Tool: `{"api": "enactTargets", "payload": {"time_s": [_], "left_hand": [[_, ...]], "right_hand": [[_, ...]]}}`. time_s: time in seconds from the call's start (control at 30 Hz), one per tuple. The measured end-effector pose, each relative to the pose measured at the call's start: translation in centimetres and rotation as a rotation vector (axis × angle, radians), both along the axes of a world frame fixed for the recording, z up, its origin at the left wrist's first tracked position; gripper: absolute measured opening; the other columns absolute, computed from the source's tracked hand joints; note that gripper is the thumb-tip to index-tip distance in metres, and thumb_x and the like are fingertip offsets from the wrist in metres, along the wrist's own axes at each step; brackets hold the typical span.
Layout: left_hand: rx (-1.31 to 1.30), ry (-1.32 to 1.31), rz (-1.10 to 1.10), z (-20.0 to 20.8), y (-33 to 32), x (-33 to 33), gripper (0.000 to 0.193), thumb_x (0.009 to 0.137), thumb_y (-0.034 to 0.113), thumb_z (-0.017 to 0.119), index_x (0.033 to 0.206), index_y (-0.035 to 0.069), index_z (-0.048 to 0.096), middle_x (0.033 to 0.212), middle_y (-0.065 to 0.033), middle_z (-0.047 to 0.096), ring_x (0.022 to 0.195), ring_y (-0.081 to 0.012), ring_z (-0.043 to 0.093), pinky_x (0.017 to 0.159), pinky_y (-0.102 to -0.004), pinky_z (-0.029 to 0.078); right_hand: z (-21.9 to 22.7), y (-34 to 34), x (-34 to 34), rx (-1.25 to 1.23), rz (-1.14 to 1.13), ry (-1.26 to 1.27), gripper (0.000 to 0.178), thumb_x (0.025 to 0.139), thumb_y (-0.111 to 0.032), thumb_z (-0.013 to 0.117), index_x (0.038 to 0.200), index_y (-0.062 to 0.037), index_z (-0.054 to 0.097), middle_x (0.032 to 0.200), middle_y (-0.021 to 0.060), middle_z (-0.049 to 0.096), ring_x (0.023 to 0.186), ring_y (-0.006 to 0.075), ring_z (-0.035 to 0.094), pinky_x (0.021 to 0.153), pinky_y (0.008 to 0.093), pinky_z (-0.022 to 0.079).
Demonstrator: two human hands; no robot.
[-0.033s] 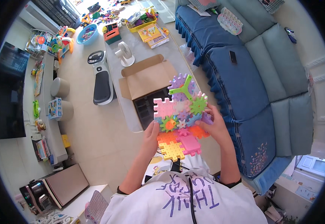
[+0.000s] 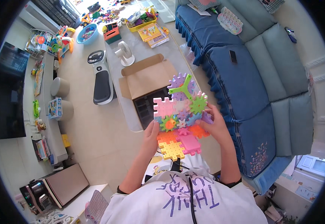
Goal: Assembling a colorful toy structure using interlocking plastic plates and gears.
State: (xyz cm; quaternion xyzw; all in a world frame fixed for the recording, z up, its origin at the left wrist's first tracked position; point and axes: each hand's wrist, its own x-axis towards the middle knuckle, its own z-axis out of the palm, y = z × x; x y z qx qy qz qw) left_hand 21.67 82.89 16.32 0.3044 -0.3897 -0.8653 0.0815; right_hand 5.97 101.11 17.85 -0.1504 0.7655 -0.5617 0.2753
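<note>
Gear-block toy [image 2: 183, 114] is up in both hands, likely a steady-hold step; shifting it probably calls for support at both sides. Left hand [image 2: 151, 135] grips the left edge, fingers nearly closed; right hand [image 2: 217, 125] has fingers part-curled round the right edge — far-side fingertips hidden. Beyond: open carton [image 2: 149, 76] on bench [image 2: 127, 109] — blue sofa [image 2: 241, 80] right.

Bright daylight; overexposed patch at top edge, left of centre. Inside of box [image 2: 151, 77] dark. Straight edges bow toward black rim. Gear toy [image 2: 183, 114] crisp; far toys [image 2: 110, 14] softer.
</note>
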Motion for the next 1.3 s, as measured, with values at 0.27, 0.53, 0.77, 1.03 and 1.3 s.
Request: {"api": "enactTargets", "payload": {"time_s": [0.27, 0.53, 0.77, 1.03, 1.3], "left_hand": [[0.006, 0.011, -0.009, 0.4, 0.0, -0.1, 0.033, 0.098, 0.026, 0.039, 0.119, 0.002, 0.047, 0.11, -0.0063, 0.057, 0.099, -0.0133, 0.056, 0.085, -0.0288, 0.047], [0.01, 0.007, -0.008, 0.4, 0.0, -0.2, 0.033, 0.098, 0.026, 0.038, 0.119, 0.002, 0.047, 0.109, -0.0059, 0.057, 0.098, -0.0126, 0.057, 0.083, -0.028, 0.047], [-0.026, 0.0, -0.02, 0.7, 0.0, -0.2, 0.034, 0.098, 0.027, 0.037, 0.119, 0.002, 0.047, 0.108, -0.0058, 0.057, 0.097, -0.0123, 0.057, 0.082, -0.0277, 0.048], [-0.014, 0.035, -0.011, 0.3, 0.1, -0.1, 0.034, 0.098, 0.028, 0.037, 0.119, 0.003, 0.047, 0.108, -0.0059, 0.057, 0.097, -0.0127, 0.057, 0.083, -0.0276, 0.048], [0.01, 0.04, -0.029, 1.1, -0.1, -0.4, 0.035, 0.098, 0.029, 0.036, 0.119, 0.001, 0.045, 0.11, -0.0083, 0.057, 0.1, -0.0151, 0.058, 0.085, -0.0305, 0.048]], "right_hand": [[0.5, -0.1, 0.2, 0.024, -0.022, 0.079, 0.067, 0.073, -0.015, 0.074, 0.129, -0.0031, 0.04, 0.108, 0.0123, 0.057, 0.094, 0.0191, 0.057, 0.081, 0.0304, 0.046], [2.6, -0.9, 0.9, 0.243, -0.165, 0.477, 0.045, 0.07, -0.015, 0.074, 0.107, -0.0018, 0.051, 0.096, 0.0114, 0.055, 0.09, 0.0242, 0.055, 0.077, 0.0341, 0.045], [3.1, -1.0, 1.1, 0.269, -0.023, 0.602, 0.025, 0.064, -0.013, 0.076, 0.08, -0.0015, 0.06, 0.092, 0.0098, 0.054, 0.086, 0.0269, 0.055, 0.074, 0.0344, 0.045], [3.9, -0.6, 1.0, 0.152, 0.035, 0.503, 0.028, 0.058, -0.013, 0.079, 0.074, -0.0029, 0.059, 0.093, 0.0093, 0.055, 0.088, 0.0269, 0.055, 0.074, 0.035, 0.045], [3.9, -0.5, 0.7, 0.151, 0.099, 0.517, 0.027, 0.056, -0.011, 0.08, 0.07, -0.0028, 0.059, 0.094, 0.0096, 0.057, 0.091, 0.0264, 0.054, 0.077, 0.0347, 0.044]]}}
